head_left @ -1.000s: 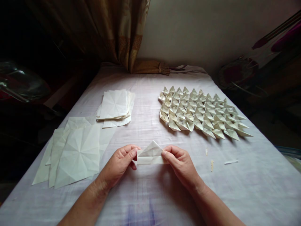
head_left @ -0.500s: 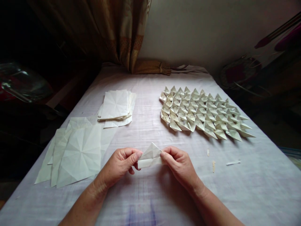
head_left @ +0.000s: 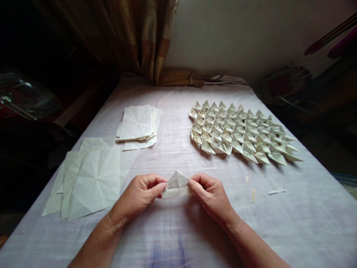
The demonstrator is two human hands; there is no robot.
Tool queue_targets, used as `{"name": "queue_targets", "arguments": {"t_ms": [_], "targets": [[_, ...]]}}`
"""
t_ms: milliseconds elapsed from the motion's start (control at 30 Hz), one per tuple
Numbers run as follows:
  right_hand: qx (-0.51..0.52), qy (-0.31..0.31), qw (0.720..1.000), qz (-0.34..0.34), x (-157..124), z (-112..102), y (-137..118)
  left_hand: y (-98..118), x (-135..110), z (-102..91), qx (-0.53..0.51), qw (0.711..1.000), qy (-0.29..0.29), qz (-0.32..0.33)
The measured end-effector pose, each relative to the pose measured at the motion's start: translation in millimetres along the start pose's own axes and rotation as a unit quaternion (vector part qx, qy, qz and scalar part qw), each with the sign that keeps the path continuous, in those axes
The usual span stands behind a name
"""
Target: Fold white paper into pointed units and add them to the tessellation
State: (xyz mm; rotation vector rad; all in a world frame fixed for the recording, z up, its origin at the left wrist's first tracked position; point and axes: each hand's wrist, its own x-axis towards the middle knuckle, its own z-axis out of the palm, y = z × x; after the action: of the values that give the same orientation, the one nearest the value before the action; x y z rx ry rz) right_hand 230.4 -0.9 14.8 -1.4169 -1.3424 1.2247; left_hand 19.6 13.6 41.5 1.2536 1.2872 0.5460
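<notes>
A small folded piece of white paper (head_left: 176, 184) with a pointed top is held just above the white cloth-covered table (head_left: 178, 230). My left hand (head_left: 141, 195) pinches its left end between thumb and fingers. My right hand (head_left: 213, 195) pinches its right end the same way. Both hands are closed on the paper, near the middle of the table's front half.
Many finished folded paper shapes (head_left: 240, 132) lie in rows at the back right. A stack of creased white sheets (head_left: 138, 124) sits at the back left, and larger creased sheets (head_left: 89, 178) lie spread at the left. Small paper scraps (head_left: 275, 191) lie at the right. A curtain (head_left: 145, 41) hangs behind.
The two hands have drawn closer together and the folded paper between them has become narrower, its lower band pushed in. The rest has stayed in place.
</notes>
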Motion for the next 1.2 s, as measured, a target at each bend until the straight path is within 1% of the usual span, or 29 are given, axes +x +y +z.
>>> {"name": "queue_targets", "arguments": {"t_ms": [133, 200, 267, 367, 467, 533, 667, 767, 833, 933, 1100, 1200], "targets": [[0.006, -0.006, 1.0, 0.0, -0.6, 1.3, 1.4, -2.6, 0.6, 4.9, -0.011, 0.999, 0.034, 0.01], [0.022, -0.009, 1.0, 0.004, -0.7, 2.1, 2.8, -4.9, 1.5, 6.4, -0.016, 0.998, 0.055, 0.009], [0.045, -0.006, 0.999, 0.011, -0.6, 2.5, 4.4, -7.1, 2.6, 6.7, -0.006, 0.997, 0.067, 0.023], [0.069, 0.004, 0.998, 0.013, 0.3, 2.1, 6.1, -8.9, 3.7, 5.1, 0.029, 0.997, 0.051, 0.055], [0.059, 0.0, 0.998, 0.004, 1.1, 0.3, 6.1, -8.4, 3.4, 1.6, 0.067, 0.996, 0.025, 0.06], [0.058, -0.011, 0.998, 0.01, 1.1, -1.4, 5.5, -7.4, 2.4, -1.5, 0.082, 0.994, 0.021, 0.063], [0.064, -0.033, 0.997, 0.032, -0.3, -5.5, 3.6, -5.7, -0.7, -9.2, 0.071, 0.995, 0.026, 0.071], [0.064, -0.044, 0.997, 0.032, -2.2, -9.5, 2.6, -6.0, -3.5, -15.0, 0.06, 0.996, 0.016, 0.07], [0.062, -0.053, 0.997, 0.009, -3.5, -11.8, 2.6, -6.6, -4.9, -17.9, 0.064, 0.995, 0.017, 0.077], [0.036, -0.053, 0.996, -0.057, -4.5, -13.2, 3.3, -7.3, -4.9, -19.9, 0.075, 0.991, 0.032, 0.108], [0.001, -0.019, 0.988, -0.15, -3.3, -10.1, 5.6, -9.3, -0.4, -17.7, 0.075, 0.978, 0.077, 0.181], [0.004, 0.008, 0.984, -0.177, -2.2, -6.8, 8.1, -10.9, 2.5, -14.4, 0.061, 0.971, 0.085, 0.213]]}}
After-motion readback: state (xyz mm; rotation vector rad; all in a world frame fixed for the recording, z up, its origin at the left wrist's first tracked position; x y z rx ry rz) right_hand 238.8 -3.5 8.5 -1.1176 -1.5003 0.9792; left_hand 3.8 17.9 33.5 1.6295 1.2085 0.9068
